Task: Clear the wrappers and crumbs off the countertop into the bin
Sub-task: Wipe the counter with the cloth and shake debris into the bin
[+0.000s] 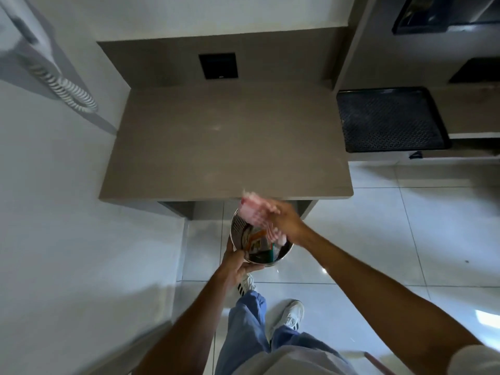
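Observation:
A round metal bin (281,254) hangs just below the front edge of the grey-brown countertop (224,142). My left hand (238,262) grips the bin's near rim and holds it up. Several wrappers (257,243), orange, brown and green, lie inside the bin. My right hand (285,220) is over the bin's mouth with a blurred pink cloth (253,212) in it. The cloth sits right at the counter's edge. I see no wrappers on the countertop, only a faint pale smear near its middle.
A white wall (54,212) with a coiled phone cord (67,90) runs along the left. A black perforated tray (389,120) lies on a lower shelf to the right. A black socket plate (218,65) sits in the back panel. Glossy tiled floor (405,226) and my shoes (289,315) are below.

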Tool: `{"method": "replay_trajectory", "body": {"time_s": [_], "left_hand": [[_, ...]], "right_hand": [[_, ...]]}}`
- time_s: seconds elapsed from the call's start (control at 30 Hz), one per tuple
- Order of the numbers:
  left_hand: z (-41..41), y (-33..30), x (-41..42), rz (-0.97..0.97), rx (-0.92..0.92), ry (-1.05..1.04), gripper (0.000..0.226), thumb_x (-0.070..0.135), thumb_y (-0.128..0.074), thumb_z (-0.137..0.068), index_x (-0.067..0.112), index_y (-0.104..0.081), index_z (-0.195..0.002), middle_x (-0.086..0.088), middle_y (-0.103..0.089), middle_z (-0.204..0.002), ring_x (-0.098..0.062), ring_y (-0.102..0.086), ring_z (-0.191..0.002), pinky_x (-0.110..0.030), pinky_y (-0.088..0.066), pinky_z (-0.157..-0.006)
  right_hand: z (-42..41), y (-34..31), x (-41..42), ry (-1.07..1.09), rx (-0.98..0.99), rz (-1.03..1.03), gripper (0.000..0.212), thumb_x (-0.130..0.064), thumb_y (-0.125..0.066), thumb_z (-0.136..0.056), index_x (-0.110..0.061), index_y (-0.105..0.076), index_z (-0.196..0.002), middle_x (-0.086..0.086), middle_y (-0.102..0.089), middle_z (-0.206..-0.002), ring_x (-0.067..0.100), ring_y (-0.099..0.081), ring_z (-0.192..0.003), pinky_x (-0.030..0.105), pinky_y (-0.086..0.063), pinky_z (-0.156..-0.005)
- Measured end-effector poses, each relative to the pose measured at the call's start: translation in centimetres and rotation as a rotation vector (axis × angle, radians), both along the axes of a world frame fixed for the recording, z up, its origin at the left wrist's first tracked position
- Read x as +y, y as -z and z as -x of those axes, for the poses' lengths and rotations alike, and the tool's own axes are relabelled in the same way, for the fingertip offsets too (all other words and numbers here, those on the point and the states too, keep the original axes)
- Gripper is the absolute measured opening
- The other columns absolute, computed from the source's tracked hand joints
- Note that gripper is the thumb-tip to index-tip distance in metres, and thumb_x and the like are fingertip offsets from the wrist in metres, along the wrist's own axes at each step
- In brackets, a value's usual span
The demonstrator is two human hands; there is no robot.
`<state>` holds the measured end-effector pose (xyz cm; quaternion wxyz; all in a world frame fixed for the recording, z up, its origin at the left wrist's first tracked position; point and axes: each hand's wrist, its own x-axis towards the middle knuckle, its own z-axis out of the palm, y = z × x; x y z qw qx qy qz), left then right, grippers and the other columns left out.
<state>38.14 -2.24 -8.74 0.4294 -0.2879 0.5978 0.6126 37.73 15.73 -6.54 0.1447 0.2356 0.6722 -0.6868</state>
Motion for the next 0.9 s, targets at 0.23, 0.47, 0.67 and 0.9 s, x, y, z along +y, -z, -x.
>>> {"method": "replay_trajectory", "body": {"time_s": [0.23, 0.47, 0.67, 0.9], "left_hand": [[-1.4, 0.7, 1.9, -0.034, -0.016, -0.032, 0.072, -0.013, -0.050, -0.097, 0.032, -0.039, -0.152, -0.023, -0.053, -0.146, -0.050, -0.062, -0.124, -0.067, -0.061, -0.084], [-3.1, 2.3, 2.6, -0.051, -0.025, 0.009, 0.077, -0.019, -0.047, -0.092, 0.030, -0.041, -0.151, -0.025, -0.054, -0.147, -0.052, -0.062, -0.123, -0.075, -0.053, -0.094], [-4.1, 4.8, 2.7, -0.012, -0.025, 0.048, 0.075, -0.015, -0.047, -0.096, 0.035, -0.040, -0.153, -0.024, -0.054, -0.148, -0.052, -0.061, -0.125, -0.074, -0.053, -0.095], [0.2, 14.3, 5.5, 0.085, -0.043, 0.125, 0.086, -0.025, -0.039, -0.089, 0.033, -0.044, -0.152, -0.022, -0.060, -0.140, -0.046, -0.066, -0.116, -0.068, -0.058, -0.092]], "right_hand": [[7.0, -2.2, 8.2, 0.698, -0.016, 0.183, 0.032, -0.009, -0.066, -0.095, -0.010, -0.065, -0.128, 0.013, -0.075, -0.118, 0.021, -0.075, -0.088, 0.034, -0.062, -0.076], [2.9, -0.7, 9.5, 0.458, 0.142, -0.886, 0.022, -0.020, -0.059, -0.099, -0.016, -0.065, -0.119, 0.007, -0.068, -0.114, 0.019, -0.066, -0.102, 0.025, -0.058, -0.082], [-7.6, 5.9, 3.7, -0.072, 0.117, -1.021, 0.028, -0.024, -0.069, -0.090, -0.022, -0.063, -0.117, 0.000, -0.067, -0.115, 0.020, -0.061, -0.106, 0.036, -0.056, -0.093], [-6.8, 19.2, 6.8, 0.139, -0.445, -0.480, 0.047, -0.018, -0.062, -0.096, -0.008, -0.047, -0.139, 0.017, -0.067, -0.125, 0.035, -0.068, -0.110, 0.037, -0.058, -0.083]]}}
